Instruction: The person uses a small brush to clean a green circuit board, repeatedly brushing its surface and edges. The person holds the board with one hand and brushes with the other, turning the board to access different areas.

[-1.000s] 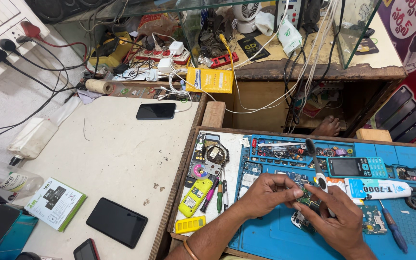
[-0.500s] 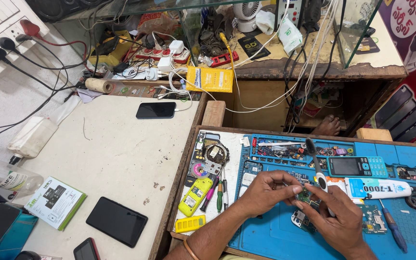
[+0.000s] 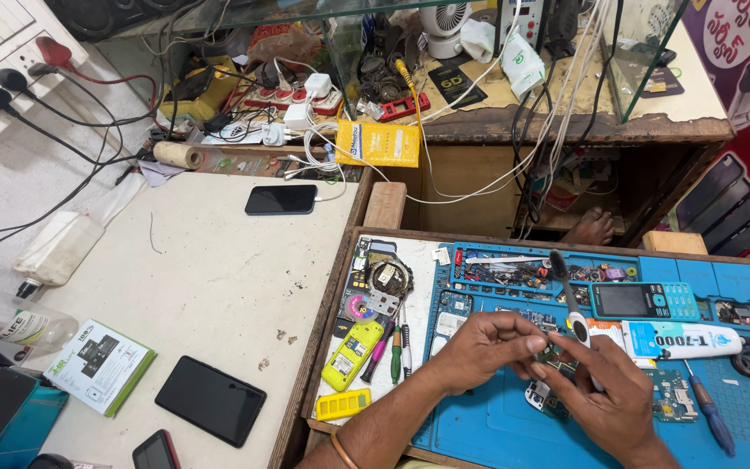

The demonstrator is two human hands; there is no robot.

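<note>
Over the blue work mat (image 3: pixel 496 426), my left hand (image 3: pixel 483 347) pinches a small circuit board (image 3: pixel 554 354) between thumb and fingertips. My right hand (image 3: pixel 609 404) meets it from the right, fingertips touching the same board. It also grips a white-handled brush (image 3: pixel 573 313) whose black head points away from me. A small dismantled phone part (image 3: pixel 538 398) lies on the mat just below the hands. Much of the board is hidden by my fingers.
The mat also holds a keypad phone (image 3: pixel 644 300), a white glue tube (image 3: pixel 683 339), a blue screwdriver (image 3: pixel 709 415) and a yellow phone (image 3: pixel 353 352). Two black phones (image 3: pixel 281 199) (image 3: pixel 210 399) and a green box (image 3: pixel 100 365) lie on the white table at left. Cables hang behind.
My fingers have shifted slightly on the small board, and both hands stay in the same spot over the mat.
</note>
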